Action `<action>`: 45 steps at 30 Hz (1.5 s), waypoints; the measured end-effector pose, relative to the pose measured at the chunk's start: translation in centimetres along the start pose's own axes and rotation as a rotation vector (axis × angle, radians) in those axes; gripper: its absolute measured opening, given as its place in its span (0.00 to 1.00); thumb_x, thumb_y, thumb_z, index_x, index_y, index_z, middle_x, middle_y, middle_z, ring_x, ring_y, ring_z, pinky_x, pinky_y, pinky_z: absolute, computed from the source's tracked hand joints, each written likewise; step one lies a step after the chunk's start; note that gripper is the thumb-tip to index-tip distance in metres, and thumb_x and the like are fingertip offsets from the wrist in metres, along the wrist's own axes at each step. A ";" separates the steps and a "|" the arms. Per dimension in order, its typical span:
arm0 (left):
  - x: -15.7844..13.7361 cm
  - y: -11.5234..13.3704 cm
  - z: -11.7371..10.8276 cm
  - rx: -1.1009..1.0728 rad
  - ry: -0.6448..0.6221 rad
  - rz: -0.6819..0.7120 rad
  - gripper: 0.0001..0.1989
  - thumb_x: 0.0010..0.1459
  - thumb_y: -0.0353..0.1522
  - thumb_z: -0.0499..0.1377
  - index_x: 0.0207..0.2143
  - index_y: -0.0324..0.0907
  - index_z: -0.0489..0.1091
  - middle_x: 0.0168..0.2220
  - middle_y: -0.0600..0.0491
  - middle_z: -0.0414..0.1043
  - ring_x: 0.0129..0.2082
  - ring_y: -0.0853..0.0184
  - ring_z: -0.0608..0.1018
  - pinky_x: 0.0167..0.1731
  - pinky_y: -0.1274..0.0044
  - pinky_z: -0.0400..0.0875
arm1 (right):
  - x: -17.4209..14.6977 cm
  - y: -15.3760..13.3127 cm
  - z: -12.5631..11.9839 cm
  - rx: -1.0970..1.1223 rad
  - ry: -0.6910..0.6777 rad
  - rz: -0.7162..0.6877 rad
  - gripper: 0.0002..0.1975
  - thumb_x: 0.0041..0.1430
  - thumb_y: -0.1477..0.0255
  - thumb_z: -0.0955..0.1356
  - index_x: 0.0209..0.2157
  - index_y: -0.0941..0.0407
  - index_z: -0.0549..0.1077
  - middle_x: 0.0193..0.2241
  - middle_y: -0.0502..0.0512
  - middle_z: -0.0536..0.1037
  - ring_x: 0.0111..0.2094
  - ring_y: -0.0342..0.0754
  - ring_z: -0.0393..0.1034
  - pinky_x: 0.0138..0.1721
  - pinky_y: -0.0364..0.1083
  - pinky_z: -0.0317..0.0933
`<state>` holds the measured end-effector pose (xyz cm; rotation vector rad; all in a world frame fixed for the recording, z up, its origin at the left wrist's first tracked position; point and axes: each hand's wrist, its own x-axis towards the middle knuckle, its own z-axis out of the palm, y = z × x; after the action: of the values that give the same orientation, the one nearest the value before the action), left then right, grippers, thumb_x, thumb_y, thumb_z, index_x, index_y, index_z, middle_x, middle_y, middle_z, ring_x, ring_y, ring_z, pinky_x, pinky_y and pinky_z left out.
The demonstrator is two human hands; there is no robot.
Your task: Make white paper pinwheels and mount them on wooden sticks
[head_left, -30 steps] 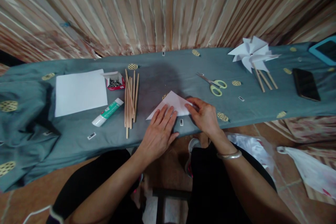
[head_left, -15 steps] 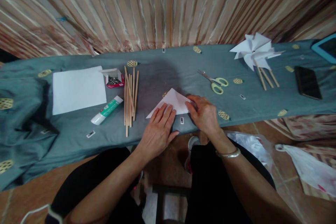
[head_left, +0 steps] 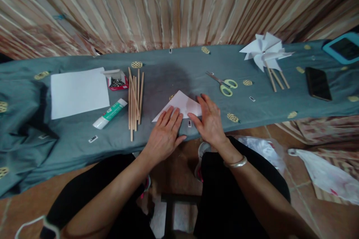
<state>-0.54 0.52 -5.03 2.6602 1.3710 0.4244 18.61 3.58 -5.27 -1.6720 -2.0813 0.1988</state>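
A white sheet of paper folded into a triangle (head_left: 182,101) lies near the front edge of the cloth-covered table. My left hand (head_left: 164,132) rests flat over its lower left part, fingers stretched out. At the paper's right corner is my right hand (head_left: 210,121), its thumb and fingers spread apart around that corner, touching it. To the left lie several thin wooden sticks (head_left: 134,101). Beyond my right hand is a pair of scissors (head_left: 223,83) with light green handles, its blades pointing away to the left.
At the left are a stack of white paper (head_left: 78,93), an opened red box of small metal pieces (head_left: 117,81) and a green-and-white glue tube (head_left: 110,114). White paper pinwheels (head_left: 265,51) on sticks, a black phone (head_left: 318,84) and a blue-framed device (head_left: 343,47) lie right. A curtain (head_left: 157,11) hangs behind.
My right hand has loosened from its pinch on the paper's right corner, its fingers spreading. My left hand stays on the paper. The whole view has shifted slightly.
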 end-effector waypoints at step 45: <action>-6.0 -0.7 -1.1 0.067 0.078 -0.177 0.28 0.66 0.40 0.51 0.62 0.30 0.57 0.64 0.32 0.59 0.66 0.48 0.61 0.61 0.55 0.61 | 0.1 3.2 -0.9 0.372 0.037 0.074 0.14 0.56 0.67 0.68 0.42 0.55 0.79 0.57 0.64 0.72 0.58 0.59 0.66 0.59 0.60 0.57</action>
<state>-4.75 -4.00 -5.26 2.5690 1.6558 0.4744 21.89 4.29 -5.69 -1.5119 -1.8213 0.5390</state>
